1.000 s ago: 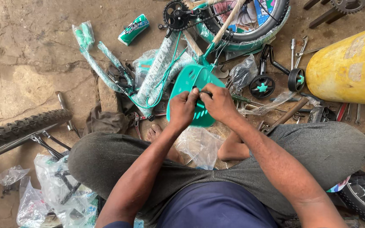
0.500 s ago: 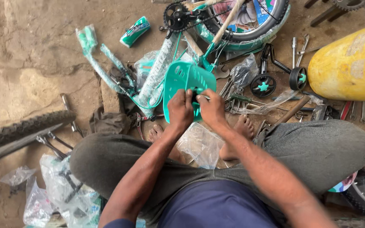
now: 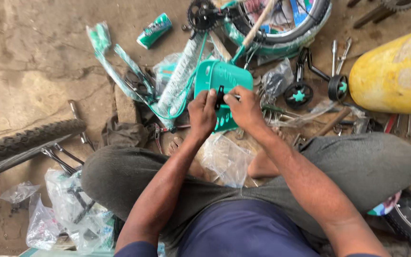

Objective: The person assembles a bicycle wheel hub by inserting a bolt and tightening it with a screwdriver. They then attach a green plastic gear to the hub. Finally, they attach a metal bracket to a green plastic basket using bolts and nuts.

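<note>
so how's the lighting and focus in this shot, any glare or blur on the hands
Head view: soft, even daylight with no hard shadows. The left hand and right hand look reasonably sharp on the teal plastic panel, with no obvious motion blur. A mild sheen shows on the yellow drum and the clear plastic bags. The frame edges bend slightly from the wide lens.

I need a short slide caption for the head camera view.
Seated person's left hand and right hand hold a small black bracket against a teal plastic panel.
</note>
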